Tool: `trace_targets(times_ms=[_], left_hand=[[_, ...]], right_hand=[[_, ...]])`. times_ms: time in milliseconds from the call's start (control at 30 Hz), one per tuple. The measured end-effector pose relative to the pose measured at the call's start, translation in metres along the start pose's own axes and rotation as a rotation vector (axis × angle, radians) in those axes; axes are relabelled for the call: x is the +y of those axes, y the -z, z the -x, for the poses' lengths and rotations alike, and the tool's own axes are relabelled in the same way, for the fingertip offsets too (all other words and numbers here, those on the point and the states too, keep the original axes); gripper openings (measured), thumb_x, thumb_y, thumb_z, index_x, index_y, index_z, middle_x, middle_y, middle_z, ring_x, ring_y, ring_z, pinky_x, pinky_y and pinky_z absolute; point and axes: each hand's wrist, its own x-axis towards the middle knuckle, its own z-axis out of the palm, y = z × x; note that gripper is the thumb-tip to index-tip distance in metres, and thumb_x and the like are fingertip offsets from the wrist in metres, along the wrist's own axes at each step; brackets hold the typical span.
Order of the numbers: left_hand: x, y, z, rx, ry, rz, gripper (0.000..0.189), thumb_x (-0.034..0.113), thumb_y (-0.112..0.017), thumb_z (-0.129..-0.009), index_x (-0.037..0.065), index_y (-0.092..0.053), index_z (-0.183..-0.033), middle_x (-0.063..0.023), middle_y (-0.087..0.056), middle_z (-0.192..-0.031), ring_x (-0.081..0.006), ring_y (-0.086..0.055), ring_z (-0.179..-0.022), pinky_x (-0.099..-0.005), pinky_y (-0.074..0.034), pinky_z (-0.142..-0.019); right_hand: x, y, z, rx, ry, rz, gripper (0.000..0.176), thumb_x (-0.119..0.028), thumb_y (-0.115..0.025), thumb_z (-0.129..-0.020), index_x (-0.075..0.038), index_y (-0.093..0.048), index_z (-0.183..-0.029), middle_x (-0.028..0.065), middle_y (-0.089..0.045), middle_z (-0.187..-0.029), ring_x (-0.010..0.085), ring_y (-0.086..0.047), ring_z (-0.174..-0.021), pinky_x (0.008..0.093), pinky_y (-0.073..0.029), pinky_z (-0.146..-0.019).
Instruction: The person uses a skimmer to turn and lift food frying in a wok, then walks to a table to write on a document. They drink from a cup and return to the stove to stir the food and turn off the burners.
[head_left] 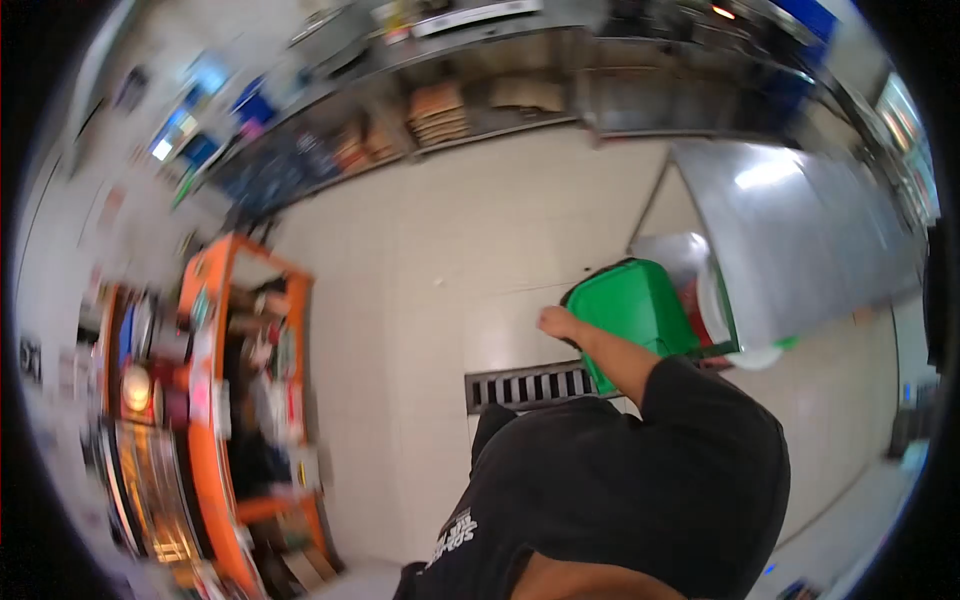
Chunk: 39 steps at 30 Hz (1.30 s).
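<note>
One bare arm reaches forward from a black short sleeve, and my right hand [558, 322] is at the left edge of a green bin [632, 308]. Its fingers look curled, but they are small and blurred, so whether they grip the rim cannot be made out. The green bin stands on the tiled floor beside a steel table [800, 240]. My left hand does not show. A dark floor drain grate [530, 387] lies just below the bin's near left side.
An orange shelf unit [208, 400] full of goods stands at the left. Along the back runs a steel counter [390, 68] with stacked brown items [438, 112] beneath. White and red containers [710, 305] sit under the steel table's edge.
</note>
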Motion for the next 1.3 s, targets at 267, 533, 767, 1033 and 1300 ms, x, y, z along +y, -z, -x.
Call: trace_targets(times_ms=[267,533,767,1033,1300], left_hand=[[0.133,0.183,-0.217,-0.083,-0.075,-0.132,0.013,0.021,-0.056,-0.074,0.008,-0.059,-0.076,-0.0089,-0.058,-0.075,-0.0252,-0.057,-0.069,-0.0416,-0.045,-0.062],[0.487,0.436,-0.489,0.225,-0.790,-0.752,0.019,0.027,-0.056,-0.073,0.010,-0.063,-0.066,-0.0083,-0.063,-0.069,-0.0265,-0.059,-0.063,-0.0432,-0.047,-0.056],[0.838,0.435,-0.572,0.210,-0.884,-0.359,0.023,0.023,-0.053,-0.075,0.004,-0.066,-0.080,-0.0156,-0.065,-0.078,-0.0287,-0.062,-0.074,-0.0371,-0.048,-0.069],[0.998,0.273,-0.553,-0.358,-0.953,-0.950,0.027,0.032,-0.055,-0.079,0.006,-0.064,-0.080,-0.0131,-0.064,-0.079,-0.0247,-0.061,-0.077,-0.0356,-0.048,-0.067],[1.143,0.255,-0.593,-0.270,-0.429,-0.728,0.028,0.027,-0.058,-0.074,0.008,-0.057,-0.054,-0.0039,-0.055,-0.054,-0.0160,-0.051,-0.047,-0.0328,-0.040,-0.044]], right_hand=[[0.116,-0.032,-0.093,-0.204,-0.317,0.331,0.027,-0.023,-0.048,-0.076,-0.001,-0.062,-0.073,0.0204,-0.061,-0.083,0.0372,-0.059,-0.077,0.0467,-0.046,-0.071],[0.065,0.011,-0.008,-0.308,-1.300,-0.243,0.030,-0.026,-0.053,-0.074,0.001,-0.065,-0.080,0.0231,-0.061,-0.090,0.0369,-0.060,-0.084,0.0443,-0.047,-0.069],[0.072,-0.024,-0.075,-0.088,-1.586,-0.562,0.037,-0.033,-0.053,-0.077,0.000,-0.064,-0.090,0.0204,-0.062,-0.092,0.0331,-0.061,-0.083,0.0399,-0.048,-0.074],[0.282,0.059,-0.185,-0.639,-1.055,-0.451,0.036,-0.033,-0.050,-0.081,-0.003,-0.062,-0.098,0.0111,-0.064,-0.086,0.0217,-0.062,-0.080,0.0355,-0.049,-0.065],[0.427,0.386,-0.309,0.737,-1.155,-0.480,0.030,-0.026,-0.053,-0.077,0.002,-0.061,-0.081,0.0144,-0.063,-0.072,0.0273,-0.062,-0.066,0.0367,-0.048,-0.064]])
